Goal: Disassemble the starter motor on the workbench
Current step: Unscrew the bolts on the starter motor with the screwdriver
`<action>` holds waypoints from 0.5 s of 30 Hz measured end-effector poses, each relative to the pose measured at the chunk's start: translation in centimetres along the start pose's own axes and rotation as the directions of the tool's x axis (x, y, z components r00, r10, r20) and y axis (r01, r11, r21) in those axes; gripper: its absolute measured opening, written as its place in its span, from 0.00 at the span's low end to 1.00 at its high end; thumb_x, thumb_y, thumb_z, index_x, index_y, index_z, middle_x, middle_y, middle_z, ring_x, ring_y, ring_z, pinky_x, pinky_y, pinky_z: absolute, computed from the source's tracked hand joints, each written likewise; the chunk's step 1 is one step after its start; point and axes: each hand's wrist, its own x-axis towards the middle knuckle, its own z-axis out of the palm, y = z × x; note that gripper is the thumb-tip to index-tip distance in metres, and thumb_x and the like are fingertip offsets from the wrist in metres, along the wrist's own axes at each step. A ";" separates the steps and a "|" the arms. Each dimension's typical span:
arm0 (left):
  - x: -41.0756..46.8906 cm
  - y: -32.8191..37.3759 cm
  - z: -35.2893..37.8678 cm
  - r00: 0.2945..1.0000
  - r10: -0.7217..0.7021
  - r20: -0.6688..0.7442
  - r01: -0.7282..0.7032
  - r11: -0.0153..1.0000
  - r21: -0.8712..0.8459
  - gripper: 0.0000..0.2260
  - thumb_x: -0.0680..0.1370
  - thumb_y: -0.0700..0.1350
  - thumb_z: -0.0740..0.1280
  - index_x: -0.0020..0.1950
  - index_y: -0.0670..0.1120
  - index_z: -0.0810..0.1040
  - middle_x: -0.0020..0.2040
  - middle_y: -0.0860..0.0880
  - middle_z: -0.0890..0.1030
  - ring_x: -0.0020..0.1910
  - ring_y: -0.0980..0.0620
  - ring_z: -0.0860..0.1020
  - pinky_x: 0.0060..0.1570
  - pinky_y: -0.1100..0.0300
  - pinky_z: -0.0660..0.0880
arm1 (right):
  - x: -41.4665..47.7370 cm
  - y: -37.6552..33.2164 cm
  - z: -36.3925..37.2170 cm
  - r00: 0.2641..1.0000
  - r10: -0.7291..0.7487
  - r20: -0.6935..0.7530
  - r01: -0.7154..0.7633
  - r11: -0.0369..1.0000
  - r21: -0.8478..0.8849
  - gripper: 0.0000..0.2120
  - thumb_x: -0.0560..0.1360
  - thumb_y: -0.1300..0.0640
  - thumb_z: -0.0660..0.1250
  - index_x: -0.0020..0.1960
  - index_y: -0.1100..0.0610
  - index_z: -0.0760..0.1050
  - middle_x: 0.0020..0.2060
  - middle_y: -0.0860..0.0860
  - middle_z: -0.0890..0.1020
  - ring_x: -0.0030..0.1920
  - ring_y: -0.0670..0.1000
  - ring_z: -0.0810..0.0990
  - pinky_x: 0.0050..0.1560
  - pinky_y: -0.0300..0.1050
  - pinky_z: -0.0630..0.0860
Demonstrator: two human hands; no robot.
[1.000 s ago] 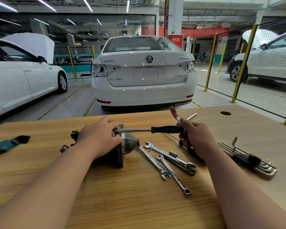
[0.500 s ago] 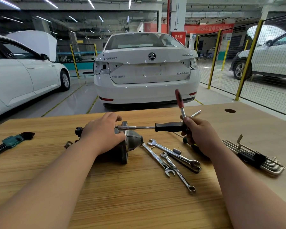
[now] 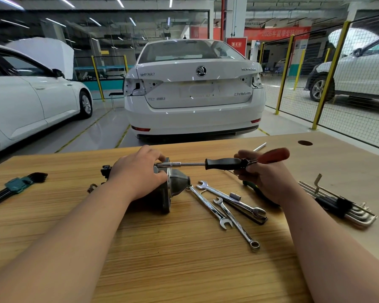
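The grey starter motor (image 3: 175, 182) lies on its side on the wooden workbench (image 3: 184, 259), its cone-shaped nose pointing right. My left hand (image 3: 138, 171) grips its body from above and hides most of it. A nut driver with a black handle (image 3: 222, 164) lies level, its chrome socket end (image 3: 169, 164) against the top of the motor by my left fingers. My right hand (image 3: 263, 178) holds the black handle together with a red-handled tool (image 3: 272, 155) that points right.
Three chrome spanners (image 3: 228, 206) lie fanned out right of the motor. A hex key set (image 3: 341, 204) sits at the right, another with a green holder (image 3: 15, 185) at the far left. A round hole (image 3: 305, 143) marks the bench's far right. White cars stand beyond.
The red-handled tool in my right hand has swung down from upright to nearly level, pointing right. The camera has tilted up slightly. My left hand stays on the motor.
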 end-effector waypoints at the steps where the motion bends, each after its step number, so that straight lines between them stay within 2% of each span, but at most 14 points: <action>1: 0.0 0.0 0.0 1.000 0.008 0.007 -0.008 1.000 0.006 0.16 0.75 0.57 0.63 0.63 0.61 0.71 0.67 0.59 0.68 0.58 0.53 0.72 0.45 0.57 0.64 | 0.0 0.0 -0.1 1.000 0.010 0.003 -0.010 1.000 0.025 0.20 0.76 0.73 0.58 0.57 0.55 0.80 0.52 0.52 0.85 0.49 0.57 0.86 0.44 0.44 0.82; 5: 0.1 -0.1 0.1 1.000 0.026 0.006 -0.026 0.999 0.031 0.14 0.75 0.57 0.62 0.60 0.60 0.74 0.65 0.60 0.68 0.49 0.57 0.67 0.43 0.57 0.63 | 0.2 0.1 -0.5 0.999 0.039 -0.006 -0.038 0.993 0.108 0.15 0.77 0.71 0.59 0.58 0.59 0.77 0.49 0.55 0.86 0.46 0.58 0.86 0.38 0.43 0.82; 10: 0.0 0.0 0.1 1.000 0.023 0.009 -0.023 0.999 0.035 0.12 0.75 0.57 0.62 0.58 0.59 0.74 0.63 0.60 0.68 0.48 0.57 0.67 0.41 0.57 0.63 | 0.5 0.4 -0.6 0.997 0.026 -0.074 -0.020 0.996 0.086 0.09 0.79 0.61 0.64 0.57 0.63 0.79 0.33 0.57 0.83 0.35 0.54 0.85 0.33 0.42 0.80; 13: 0.1 0.0 0.1 0.999 0.025 0.020 -0.026 0.999 0.044 0.13 0.75 0.57 0.62 0.58 0.59 0.74 0.63 0.59 0.67 0.48 0.57 0.67 0.42 0.57 0.63 | 0.4 0.2 -0.5 0.994 0.024 -0.105 -0.026 0.999 -0.022 0.14 0.79 0.53 0.65 0.55 0.63 0.79 0.28 0.55 0.81 0.29 0.52 0.81 0.35 0.47 0.80; 15: 0.1 0.0 0.1 0.999 0.027 0.020 -0.028 0.998 0.049 0.13 0.75 0.57 0.62 0.59 0.58 0.73 0.63 0.59 0.67 0.48 0.57 0.67 0.42 0.57 0.63 | 0.2 -0.1 0.0 0.989 0.028 -0.145 -0.056 0.980 -0.190 0.17 0.80 0.46 0.63 0.53 0.61 0.79 0.31 0.55 0.83 0.26 0.50 0.78 0.36 0.49 0.77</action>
